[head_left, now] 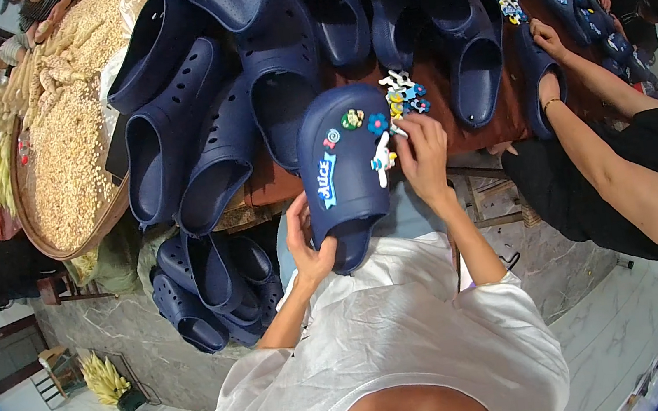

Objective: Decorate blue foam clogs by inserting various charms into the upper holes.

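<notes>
A navy blue clog [351, 173] stands tilted in front of me, its heel end toward my body. My left hand [311, 245] grips its lower left side, thumb at the opening. Charms sit on the upper: a blue letter banner [327, 181], a candy-shaped charm [331, 138], a green-and-yellow charm [353, 119], a blue flower [377, 123] and a white figure [383, 158]. At the clog's right edge my right hand [425, 155] is closed, fingertips against a small white charm [397, 127]. Just beyond lies a cluster of loose charms [406, 95], partly behind those fingers.
Many navy clogs [284, 87] cover the brown table [277, 186]; more [219, 282] hang or lie below its left edge. At right, a co-worker's hands [547, 44] hold another clog [533, 83]. A round tray of pale kernels [72, 181] stands at far left.
</notes>
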The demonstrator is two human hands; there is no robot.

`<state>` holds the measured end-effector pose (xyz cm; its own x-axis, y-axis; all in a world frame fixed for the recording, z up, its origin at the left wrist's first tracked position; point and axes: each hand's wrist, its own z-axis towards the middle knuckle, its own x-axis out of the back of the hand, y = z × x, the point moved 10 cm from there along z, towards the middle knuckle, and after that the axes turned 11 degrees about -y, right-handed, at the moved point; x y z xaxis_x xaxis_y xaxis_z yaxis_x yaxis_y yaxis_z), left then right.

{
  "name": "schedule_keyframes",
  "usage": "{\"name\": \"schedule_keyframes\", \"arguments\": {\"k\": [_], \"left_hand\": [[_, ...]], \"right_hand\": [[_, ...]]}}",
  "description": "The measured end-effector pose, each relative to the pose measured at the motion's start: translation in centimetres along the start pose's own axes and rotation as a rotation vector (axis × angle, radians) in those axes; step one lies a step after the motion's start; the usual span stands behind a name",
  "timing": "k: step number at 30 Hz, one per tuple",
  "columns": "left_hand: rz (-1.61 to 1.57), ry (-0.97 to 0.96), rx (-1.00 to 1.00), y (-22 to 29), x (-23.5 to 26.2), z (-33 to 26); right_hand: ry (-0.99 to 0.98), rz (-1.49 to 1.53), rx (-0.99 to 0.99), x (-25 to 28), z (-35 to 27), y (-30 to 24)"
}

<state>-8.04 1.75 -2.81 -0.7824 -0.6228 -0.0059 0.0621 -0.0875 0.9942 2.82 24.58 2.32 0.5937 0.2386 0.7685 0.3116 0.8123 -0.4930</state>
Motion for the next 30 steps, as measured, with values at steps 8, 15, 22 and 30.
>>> {"name": "schedule_keyframes", "arguments": {"k": [8, 15, 22, 30], "left_hand": [[-0.063, -0.034, 0.098, -1.7, -0.9, -2.1], [-0.019, -0.042, 0.091, -2.0, -1.2, -1.8], [-0.103, -0.040, 0.130, -2.5, -1.3, -2.1], [-0.216, -0.042, 0.138, -2.2, -2.1, -0.9]], "right_hand": [[-0.252, -0.045, 0.242, -6.7, 4.3, 0.1], [-0.175, -0.176, 0.207, -6.6, 5.3, 1.9], [-0.189, -0.234, 0.209, -6.4, 6.8, 0.3], [-0.285, -0.239, 0.237, -6.8, 7.1, 1.5]]}}
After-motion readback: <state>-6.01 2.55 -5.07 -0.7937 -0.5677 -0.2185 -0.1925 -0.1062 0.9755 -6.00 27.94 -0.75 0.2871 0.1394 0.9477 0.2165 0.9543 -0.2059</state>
